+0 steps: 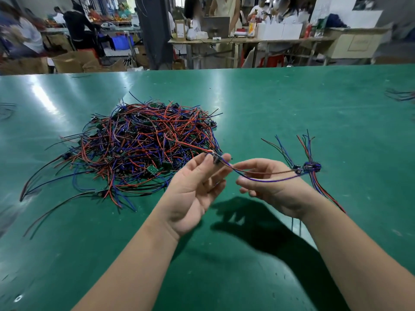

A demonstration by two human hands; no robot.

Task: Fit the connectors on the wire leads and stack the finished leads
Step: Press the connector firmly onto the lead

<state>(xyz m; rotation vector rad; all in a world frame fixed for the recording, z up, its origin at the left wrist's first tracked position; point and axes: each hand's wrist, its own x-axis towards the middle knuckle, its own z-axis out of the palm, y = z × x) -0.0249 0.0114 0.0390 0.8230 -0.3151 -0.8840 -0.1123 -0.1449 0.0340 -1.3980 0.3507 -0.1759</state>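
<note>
A big tangled pile of red, blue and black wire leads (143, 149) with small green boards lies on the green table, left of centre. My left hand (193, 187) is palm up and pinches a small dark connector (216, 158) at its fingertips, beside the pile's right edge. A red and blue lead (265, 177) runs from that connector across to my right hand (276, 189), whose fingers curl loosely around it. Behind my right hand a small bunch of leads with connectors (311, 167) fans out above the table; how it is held is hidden.
The green table (292, 104) stretches wide around the pile. A few stray wires lie at its far right edge (402, 95) and far left edge (6, 108). Beyond the table stand benches, cardboard boxes and several people.
</note>
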